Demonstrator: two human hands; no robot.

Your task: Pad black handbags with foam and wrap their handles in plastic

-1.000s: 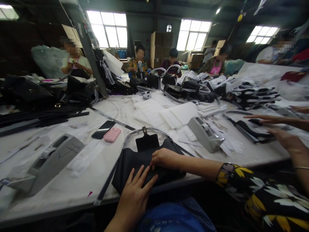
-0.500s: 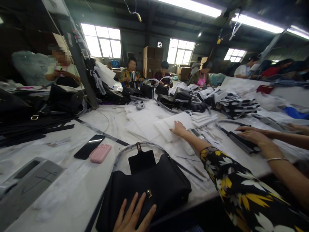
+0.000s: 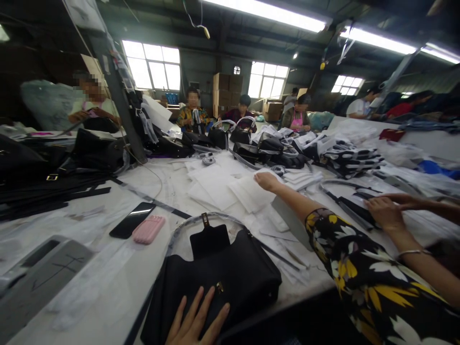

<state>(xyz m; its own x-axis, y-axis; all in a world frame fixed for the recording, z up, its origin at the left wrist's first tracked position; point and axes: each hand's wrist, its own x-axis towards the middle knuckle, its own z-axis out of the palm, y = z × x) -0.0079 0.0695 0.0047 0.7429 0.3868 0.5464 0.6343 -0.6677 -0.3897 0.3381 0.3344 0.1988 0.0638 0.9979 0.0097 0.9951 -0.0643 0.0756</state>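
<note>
A black handbag (image 3: 247,268) lies in front of me on the table, its flap (image 3: 210,241) raised and its plastic-wrapped handle (image 3: 183,225) arched behind. My left hand (image 3: 197,318) rests flat on the bag's front, fingers spread, beside a small gold clasp (image 3: 219,287). Reaching forward, my right hand (image 3: 266,181) has its fingers curled at the edge of a white packing sheet (image 3: 253,191) on the pile. The fingertips are partly hidden. Below my right forearm a greyish flat piece (image 3: 292,223) shows; I cannot tell whether it belongs to the held sheet.
A black phone (image 3: 132,220) and a pink case (image 3: 148,229) lie left of the bag, with a grey box (image 3: 46,273) nearer. Another person's hands (image 3: 386,213) work at the right. Black bags (image 3: 273,143) are heaped behind, and a slanted post (image 3: 120,91) stands at left.
My right hand has gone from spread fingers on the sheets to curled fingers at a sheet's edge. A greyish piece now shows under the forearm. My left hand stays on the bag.
</note>
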